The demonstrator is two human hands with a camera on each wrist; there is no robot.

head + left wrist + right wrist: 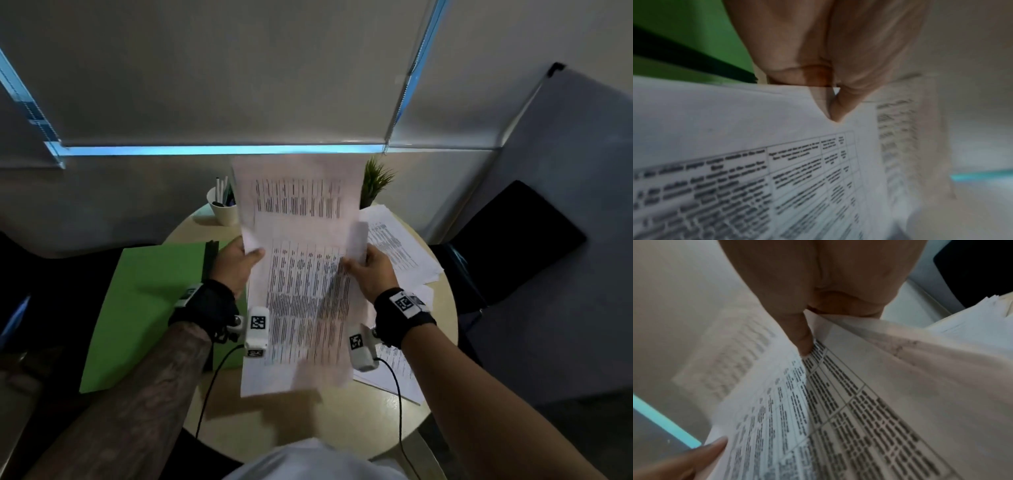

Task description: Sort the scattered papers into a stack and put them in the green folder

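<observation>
Above the round bench, two hands hold up a sheaf of printed papers; at least two sheets show in it, the farther one rising higher than the near one. The left hand has its grip clamped on the sheaf's left edge, thumb on the printed face; the left wrist view shows that thumb pressed into the margin. The right hand is clamped on the right edge, and the right wrist view shows a finger tucked between two fanned sheets.

One green folder lies flat on the bench's left side, partly overhanging the rim, with a dark strip along its inner edge. More loose papers lie spread on the right side of the bench, several sheets overlapping; their exact count cannot be told. At the far edge stand one white cup holding pens and one small spiky green plant.

The bench top is pale, smooth and slightly glossy. Behind it hang grey roller blinds with a thin strip of blue daylight beneath them. The papers are thin white sheets printed with dense black tables, blurred in every view. Each wrist wears a black strap with a white tagged camera block.
</observation>
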